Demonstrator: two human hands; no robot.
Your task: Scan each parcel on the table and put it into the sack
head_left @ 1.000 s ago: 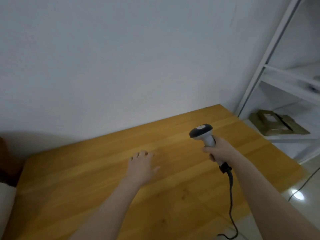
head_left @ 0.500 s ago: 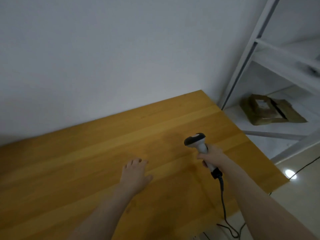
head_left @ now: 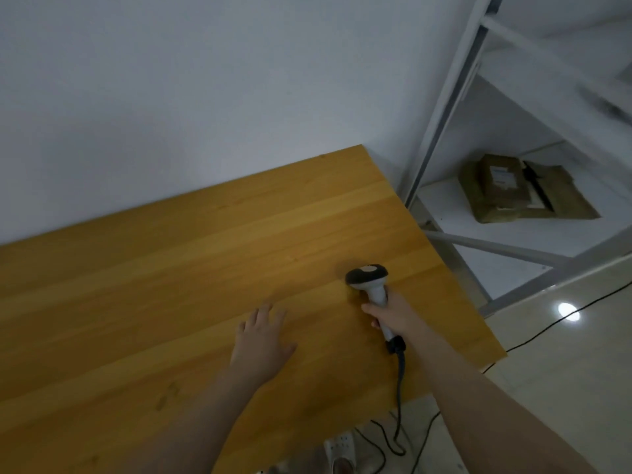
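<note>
One handheld scanner sits right of the frame's centre. Its dark head is close over the wood and its pale handle is wrapped in the curled fingers of the right hand, which grips it. One dark cable leaves the base of the handle, drops past the table's near edge and loops on the floor at the bottom of the frame. The left hand is at lower centre, flat and relaxed with fingers spread, holding nothing; whether it touches the wood cannot be told. Both hands are over the one wooden table, which fills the left and middle of the frame. Two brown parcels lie overlapping at the right of the frame, on a low shelf of the white metal shelf unit, well apart from the table top. One of them bears a white label. A plain white wall fills the upper left. Pale floor shows at lower right, with a second thin cable running across it.
</note>
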